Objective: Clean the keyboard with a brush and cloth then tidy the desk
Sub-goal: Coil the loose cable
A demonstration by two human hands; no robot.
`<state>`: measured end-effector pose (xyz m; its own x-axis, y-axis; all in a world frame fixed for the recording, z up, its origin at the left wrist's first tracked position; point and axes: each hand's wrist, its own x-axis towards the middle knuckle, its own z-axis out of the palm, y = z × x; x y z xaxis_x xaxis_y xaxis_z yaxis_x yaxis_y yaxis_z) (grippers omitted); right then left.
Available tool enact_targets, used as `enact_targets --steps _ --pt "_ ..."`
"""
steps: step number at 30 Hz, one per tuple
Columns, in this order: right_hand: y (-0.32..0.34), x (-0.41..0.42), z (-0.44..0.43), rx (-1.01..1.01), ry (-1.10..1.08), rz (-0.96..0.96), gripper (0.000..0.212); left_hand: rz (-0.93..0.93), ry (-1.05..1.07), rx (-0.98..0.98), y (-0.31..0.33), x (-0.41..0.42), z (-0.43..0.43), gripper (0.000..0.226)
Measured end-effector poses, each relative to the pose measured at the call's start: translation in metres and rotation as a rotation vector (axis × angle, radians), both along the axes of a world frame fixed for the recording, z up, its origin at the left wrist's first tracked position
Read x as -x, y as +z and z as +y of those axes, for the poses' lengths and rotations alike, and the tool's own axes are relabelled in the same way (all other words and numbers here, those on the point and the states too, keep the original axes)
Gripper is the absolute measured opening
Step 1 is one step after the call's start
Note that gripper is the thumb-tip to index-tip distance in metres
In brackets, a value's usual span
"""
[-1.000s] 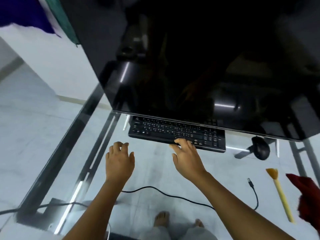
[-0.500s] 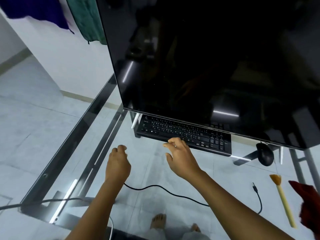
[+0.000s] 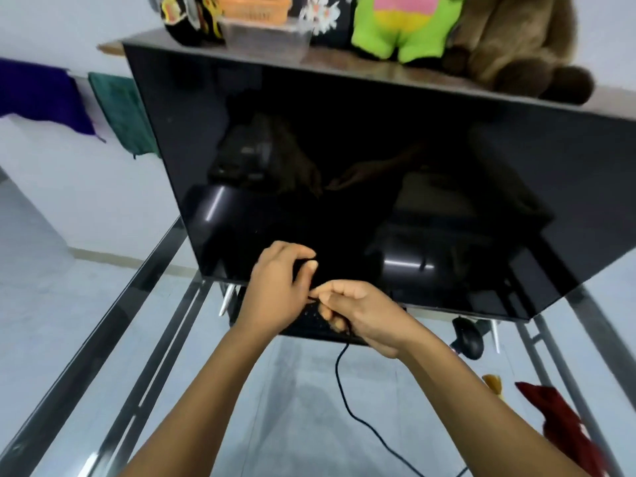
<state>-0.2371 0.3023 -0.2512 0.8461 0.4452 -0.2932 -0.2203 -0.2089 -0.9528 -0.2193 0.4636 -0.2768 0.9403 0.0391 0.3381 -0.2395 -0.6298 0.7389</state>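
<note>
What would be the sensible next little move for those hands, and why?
Probably draw the keyboard out toward the person. It sits tucked under the monitor, mostly hidden, with both hands over it: the right hand pinches the cable, the left hand curls beside it. The brush and cloth lie untouched.

Wall [image 3: 86, 208]: plain white, up and left of where the fingers meet.
Towels: a purple towel [image 3: 41, 94] and a green towel [image 3: 120, 115] hang side by side on it, far up-left.
Floor [image 3: 44, 304]: pale grey tiles, seen left of and below the pinch, also through the glass.
Desk [image 3: 309, 407]: clear glass top on a metal frame [image 3: 113, 325] with bars running down-left.
Screen [image 3: 378, 166]: big, black, glossy, right behind and above, showing streaks of reflected light.
Shelf [image 3: 378, 68]: brown board straight above, holding a green plush [image 3: 406, 29], a brown plush [image 3: 516, 43] and a clear box [image 3: 265, 39].
</note>
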Motion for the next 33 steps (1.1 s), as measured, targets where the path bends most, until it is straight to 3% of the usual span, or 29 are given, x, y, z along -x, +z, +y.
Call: enact_targets --steps 2,8,13,17,20,22,25,29,31,33 --pt "0.025 -0.004 -0.016 0.058 -0.058 -0.128 0.023 -0.031 -0.191 0.048 0.024 0.005 -0.020 0.012" --pt "0.097 -0.010 -0.077 0.128 -0.140 -0.346 0.011 0.287 -0.533 0.200 0.085 0.016 -0.069 0.034" --pt "0.132 -0.001 -0.112 -0.081 -0.061 -0.384 0.019 0.641 -0.954 0.847 0.136 0.028 -0.075 0.039" --pt "0.140 0.002 -0.121 -0.277 -0.062 -0.377 0.026 0.595 -1.324 1.385 0.168 0.028 -0.084 0.036" --pt "0.139 0.004 -0.118 -0.326 -0.073 -0.369 0.026 0.395 -1.237 1.567 0.197 0.025 -0.094 0.034" --pt "0.136 0.007 -0.114 -0.261 -0.067 -0.375 0.027 0.178 -0.967 1.532 0.216 0.021 -0.098 0.028" --pt "0.134 0.013 -0.115 -0.061 -0.030 -0.440 0.025 -0.088 -0.715 1.266 0.237 0.007 -0.098 0.023" --pt "0.146 0.019 -0.121 0.108 -0.048 -0.527 0.020 -0.147 -0.373 0.648 0.231 -0.019 -0.081 0.026" --pt "0.157 0.019 -0.122 0.169 -0.066 -0.581 0.018 -0.129 -0.308 0.364 0.215 -0.024 -0.077 0.025" --pt "0.170 0.017 -0.122 0.239 -0.073 -0.670 0.014 -0.069 -0.335 0.215 0.200 -0.022 -0.074 0.023"
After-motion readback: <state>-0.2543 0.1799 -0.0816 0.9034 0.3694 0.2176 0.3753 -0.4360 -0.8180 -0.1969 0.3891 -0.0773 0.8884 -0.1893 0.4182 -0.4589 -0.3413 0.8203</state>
